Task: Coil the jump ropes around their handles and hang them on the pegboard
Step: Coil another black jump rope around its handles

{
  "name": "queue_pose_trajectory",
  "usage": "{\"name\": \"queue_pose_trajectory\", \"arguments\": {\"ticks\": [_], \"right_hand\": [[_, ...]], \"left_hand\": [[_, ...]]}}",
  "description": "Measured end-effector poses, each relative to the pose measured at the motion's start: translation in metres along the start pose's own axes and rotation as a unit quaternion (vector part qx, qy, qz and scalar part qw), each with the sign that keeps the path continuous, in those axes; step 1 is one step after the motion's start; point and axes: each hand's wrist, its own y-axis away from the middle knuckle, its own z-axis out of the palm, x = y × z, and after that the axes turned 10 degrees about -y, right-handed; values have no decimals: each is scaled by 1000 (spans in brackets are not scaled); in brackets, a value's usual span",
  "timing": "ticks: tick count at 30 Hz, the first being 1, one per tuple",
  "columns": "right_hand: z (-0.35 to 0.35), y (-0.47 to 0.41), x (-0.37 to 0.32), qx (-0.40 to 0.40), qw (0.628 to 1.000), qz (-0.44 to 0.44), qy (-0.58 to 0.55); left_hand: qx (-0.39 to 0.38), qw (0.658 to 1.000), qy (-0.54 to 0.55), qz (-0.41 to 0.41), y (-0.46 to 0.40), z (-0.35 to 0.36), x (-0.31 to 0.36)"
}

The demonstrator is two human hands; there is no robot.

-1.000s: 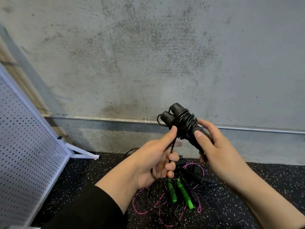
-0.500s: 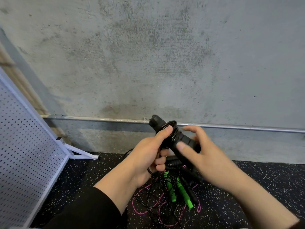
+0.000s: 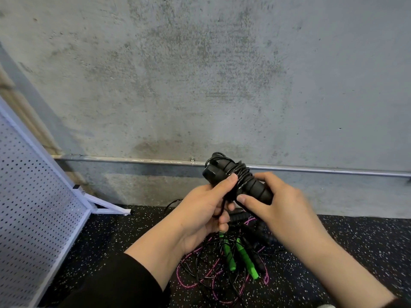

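Observation:
I hold a black jump rope (image 3: 235,177) at chest height, its cord wound around the two black handles held side by side. My right hand (image 3: 282,210) grips the lower part of the handles. My left hand (image 3: 204,207) holds the loose end of the black cord, with the thumb pressed against the coil. The white pegboard (image 3: 29,207) stands tilted at the left edge of the view. On the floor below my hands lies a tangle of other ropes (image 3: 224,267), with green handles (image 3: 242,256), black handles and pink cord.
A grey concrete wall fills the background, with a metal pipe (image 3: 133,160) running along it low down. The pegboard's white foot (image 3: 106,205) reaches out onto the black speckled rubber floor (image 3: 355,245).
The handles dipped half a second ago and have come back up a little. The coil has been turned between my hands, and my right hand now holds the handles lower down.

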Motion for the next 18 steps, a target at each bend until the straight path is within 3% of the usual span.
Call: {"name": "queue_pose_trajectory", "arguments": {"ticks": [3, 5, 7, 10, 13, 18], "right_hand": [[-3, -1, -1, -57, 987, 45, -147], [-7, 1, -7, -95, 934, 115, -324], [-8, 6, -14, -112, 879, 183, -425], [-6, 6, -18, -110, 881, 210, -411], [-6, 0, -14, -89, 883, 173, -428], [0, -4, -13, -35, 867, 164, -470]], "left_hand": [[-26, 999, -10, 29, 2, -4, 3], [-52, 997, -27, 46, 4, -6, 5], [-67, 994, -65, 55, 5, -6, 5], [-66, 990, -114, 53, 4, -6, 4], [-61, 993, -84, 59, 5, -3, 4], [21, 994, -74, 78, 2, 0, 5]]}}
